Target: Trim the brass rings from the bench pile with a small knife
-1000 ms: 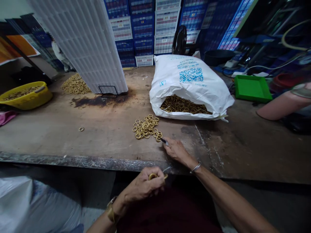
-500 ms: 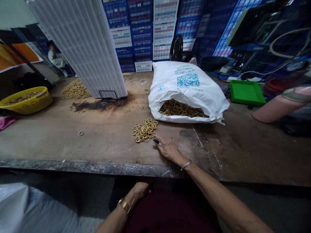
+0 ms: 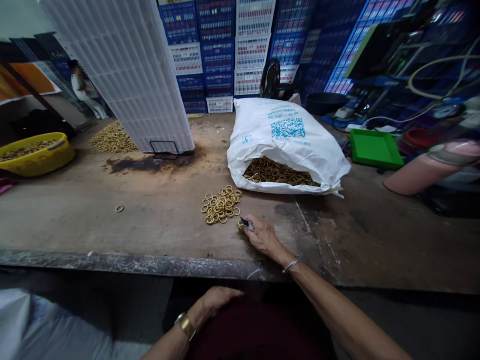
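Your right hand [image 3: 264, 237]: fingers pinch small dark tool [image 3: 247, 223], tip at stray ring [image 3: 240, 226]; ring pile [image 3: 221, 204] just upper-left. Left hand [image 3: 219, 299] farther, bottom centre, curled palm-down; can't tell if holding anything.

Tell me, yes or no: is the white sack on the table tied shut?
No, the white sack lies with its mouth open, and brass-coloured rings show inside it.

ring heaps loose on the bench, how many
2: a small heap of gold metal rings by the right hand, a larger heap beside the white crate stack; more may be hidden.
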Motion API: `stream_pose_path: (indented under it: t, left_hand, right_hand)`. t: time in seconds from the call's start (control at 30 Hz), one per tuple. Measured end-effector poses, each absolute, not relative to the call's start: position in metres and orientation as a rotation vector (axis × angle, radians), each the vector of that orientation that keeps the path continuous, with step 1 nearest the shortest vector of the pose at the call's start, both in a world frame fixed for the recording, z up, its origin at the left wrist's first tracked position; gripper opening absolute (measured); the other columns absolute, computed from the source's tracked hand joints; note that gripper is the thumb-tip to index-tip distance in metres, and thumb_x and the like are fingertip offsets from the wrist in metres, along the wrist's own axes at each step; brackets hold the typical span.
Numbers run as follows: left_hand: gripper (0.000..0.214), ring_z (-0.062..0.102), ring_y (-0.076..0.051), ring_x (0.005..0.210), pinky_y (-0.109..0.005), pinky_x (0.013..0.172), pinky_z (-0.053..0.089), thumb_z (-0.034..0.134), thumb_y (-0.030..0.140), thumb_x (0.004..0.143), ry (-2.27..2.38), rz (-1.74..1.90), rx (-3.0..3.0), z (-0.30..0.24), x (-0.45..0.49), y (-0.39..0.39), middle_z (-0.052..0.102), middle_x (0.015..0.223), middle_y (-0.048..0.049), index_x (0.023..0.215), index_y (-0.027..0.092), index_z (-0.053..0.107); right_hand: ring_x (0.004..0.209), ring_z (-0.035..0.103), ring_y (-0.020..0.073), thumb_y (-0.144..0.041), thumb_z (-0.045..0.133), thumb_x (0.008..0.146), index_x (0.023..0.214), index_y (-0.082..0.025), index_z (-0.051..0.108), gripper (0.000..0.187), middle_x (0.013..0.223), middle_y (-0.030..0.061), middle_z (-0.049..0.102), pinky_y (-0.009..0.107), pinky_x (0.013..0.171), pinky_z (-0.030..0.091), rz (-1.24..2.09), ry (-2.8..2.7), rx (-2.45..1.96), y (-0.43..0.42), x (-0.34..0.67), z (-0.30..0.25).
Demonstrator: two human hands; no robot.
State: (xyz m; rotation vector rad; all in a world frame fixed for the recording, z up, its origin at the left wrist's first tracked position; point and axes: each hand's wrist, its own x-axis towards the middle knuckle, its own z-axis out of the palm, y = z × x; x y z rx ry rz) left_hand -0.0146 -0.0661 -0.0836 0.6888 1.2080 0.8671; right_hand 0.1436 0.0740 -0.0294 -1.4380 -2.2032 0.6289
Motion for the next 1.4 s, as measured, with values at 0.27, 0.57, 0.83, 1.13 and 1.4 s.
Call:
stream_pose_path:
  t: [0.27, 0.57, 0.83, 1.13, 1.4]
  left_hand:
    - [0.035, 0.056, -0.013, 0.063, -0.024, 0.056, 0.044, 0.059, 0.04, 0.073, 1.202, 0.831, 0.933, 0.021, -0.015, -0.048, 0.059, 0.078, -0.0036, 0.1, 0.016, 0.058]
    - [0.033, 0.04, -0.006, 0.04, -0.017, 0.04, 0.033, 0.055, 0.044, 0.073, 1.373, 1.194, 0.852, -0.009, 0.01, 0.005, 0.046, 0.052, 0.007, 0.089, 0.016, 0.052]
    - [0.031, 0.038, -0.005, 0.034, -0.016, 0.036, 0.028, 0.053, 0.047, 0.074, 1.339, 1.044, 0.953, -0.008, 0.008, 0.008, 0.049, 0.049, 0.0063, 0.079, 0.017, 0.051]
    - [0.031, 0.045, -0.005, 0.039, -0.016, 0.038, 0.034, 0.055, 0.047, 0.072, 1.228, 0.997, 0.897, -0.012, 0.003, 0.01, 0.056, 0.059, 0.0028, 0.076, 0.017, 0.049]
    - [0.03, 0.045, -0.005, 0.041, -0.017, 0.04, 0.034, 0.061, 0.043, 0.072, 1.073, 1.063, 0.746, -0.01, 0.0, 0.005, 0.054, 0.058, 0.0037, 0.079, 0.016, 0.051]
  right_hand:
    - [0.058, 0.044, 0.01, -0.03, 0.048, 0.079, 0.081, -0.018, 0.052, 0.013, 0.067, -0.0028, 0.051, 0.02, 0.056, 0.035, 1.019, -1.871, -1.301, 0.064, 0.143, -0.023]
    - [0.057, 0.044, 0.0095, -0.031, 0.049, 0.077, 0.075, -0.018, 0.051, 0.013, 0.065, -0.0035, 0.047, 0.02, 0.055, 0.035, 1.161, -1.769, -1.245, 0.052, 0.137, -0.02]
    - [0.056, 0.043, 0.0094, -0.031, 0.05, 0.075, 0.074, -0.018, 0.051, 0.013, 0.062, -0.0043, 0.048, 0.02, 0.054, 0.035, 1.216, -1.731, -1.302, 0.058, 0.137, -0.019]
    - [0.054, 0.042, 0.0089, -0.033, 0.048, 0.077, 0.071, -0.018, 0.05, 0.016, 0.061, -0.0043, 0.047, 0.02, 0.053, 0.034, 1.197, -1.773, -1.278, 0.055, 0.132, -0.018]
    - [0.057, 0.046, 0.0109, -0.03, 0.044, 0.077, 0.074, -0.017, 0.053, 0.015, 0.064, -0.0014, 0.053, 0.022, 0.057, 0.036, 1.075, -1.755, -1.38, 0.058, 0.133, -0.016]
